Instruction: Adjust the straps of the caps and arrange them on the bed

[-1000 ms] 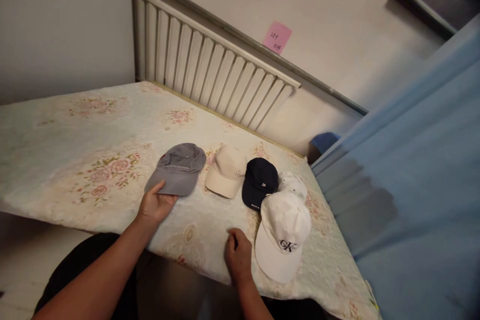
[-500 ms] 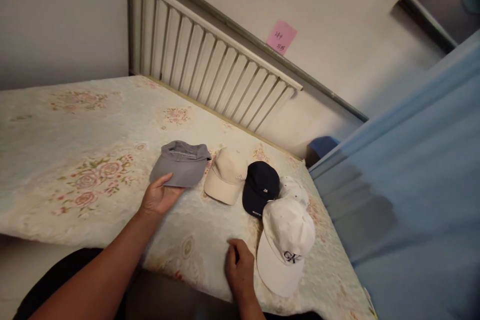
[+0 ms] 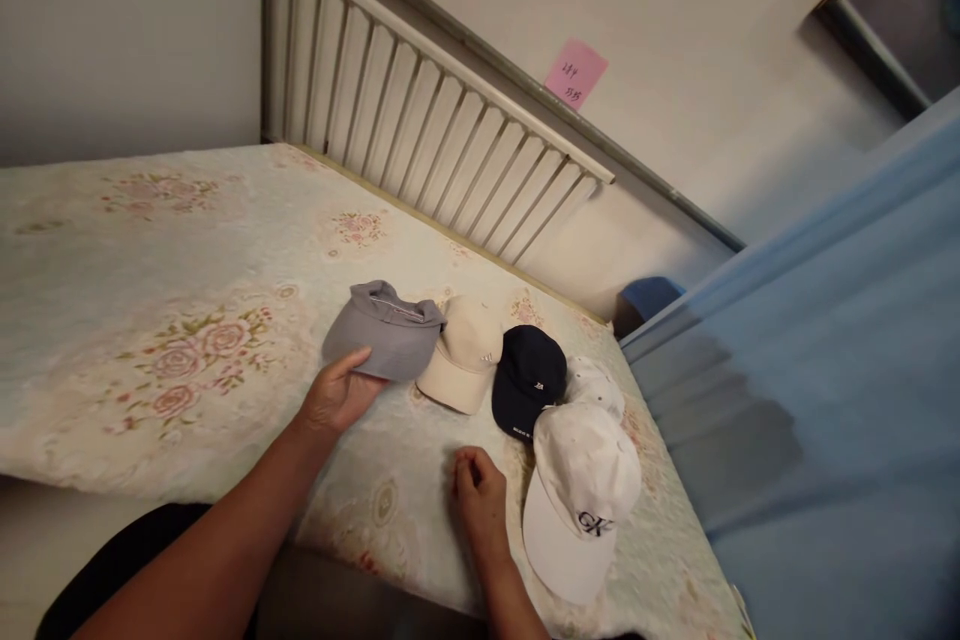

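My left hand [image 3: 339, 398] grips the brim of a grey cap [image 3: 384, 332] and holds it tilted up off the bed; its crown touches a beige cap [image 3: 463, 353]. To the right lie a navy cap [image 3: 528, 378], a small white cap [image 3: 595, 385] partly hidden behind it, and a white cap with a dark logo [image 3: 579, 495]. My right hand [image 3: 478, 497] rests on the bed just left of the logo cap, fingers curled in a loose fist with nothing visible in them.
The caps lie on a bed with a pale floral cover [image 3: 187, 270]. A white radiator [image 3: 420, 120] runs along the wall behind, under a pink sticky note [image 3: 575, 73]. A blue curtain [image 3: 825, 400] hangs at the right, with a blue object [image 3: 649, 296] by the bed's far corner.
My left hand has lifted the grey cap by its brim and shifted it right, against the beige cap. My right hand has stayed put.
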`<state>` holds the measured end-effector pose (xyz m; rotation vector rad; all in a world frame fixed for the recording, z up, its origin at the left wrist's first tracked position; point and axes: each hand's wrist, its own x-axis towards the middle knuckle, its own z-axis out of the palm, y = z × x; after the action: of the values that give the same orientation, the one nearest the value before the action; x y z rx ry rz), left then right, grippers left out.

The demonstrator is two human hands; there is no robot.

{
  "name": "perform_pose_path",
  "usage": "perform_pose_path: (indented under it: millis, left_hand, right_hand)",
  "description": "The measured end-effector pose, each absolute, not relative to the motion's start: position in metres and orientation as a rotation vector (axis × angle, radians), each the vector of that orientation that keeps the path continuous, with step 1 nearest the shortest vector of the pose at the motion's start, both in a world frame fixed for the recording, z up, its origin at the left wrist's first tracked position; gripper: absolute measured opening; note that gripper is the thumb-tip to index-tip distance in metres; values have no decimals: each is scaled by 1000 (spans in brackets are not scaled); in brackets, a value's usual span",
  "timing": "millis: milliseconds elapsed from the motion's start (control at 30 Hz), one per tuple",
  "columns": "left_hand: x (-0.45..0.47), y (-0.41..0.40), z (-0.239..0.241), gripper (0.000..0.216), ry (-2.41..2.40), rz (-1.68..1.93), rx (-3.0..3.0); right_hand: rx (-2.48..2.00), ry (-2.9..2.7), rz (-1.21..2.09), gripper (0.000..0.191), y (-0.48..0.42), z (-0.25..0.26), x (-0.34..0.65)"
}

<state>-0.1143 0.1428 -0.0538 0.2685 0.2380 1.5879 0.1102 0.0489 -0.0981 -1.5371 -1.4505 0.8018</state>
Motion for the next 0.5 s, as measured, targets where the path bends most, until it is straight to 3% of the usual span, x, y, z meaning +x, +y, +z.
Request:
perform_pose_path:
  millis: [100,267,367,500]
  left_hand:
    - [-111,141,-54,66,212,1566,266]
    - [-108,140,-63,66,170,1488,260]
    - [-108,137,-69,65,178,1422,304]
    - [-114,130,-68,62,193,1239,430]
  right_hand:
    - [-1416,-1350,815,13,67,-78,84]
    - [-1227,-839,1189,31,94,-59,55]
    - [-1075,-594,1445,29,105,-53,48]
    - [-888,-559,1541,24,113,-48,44]
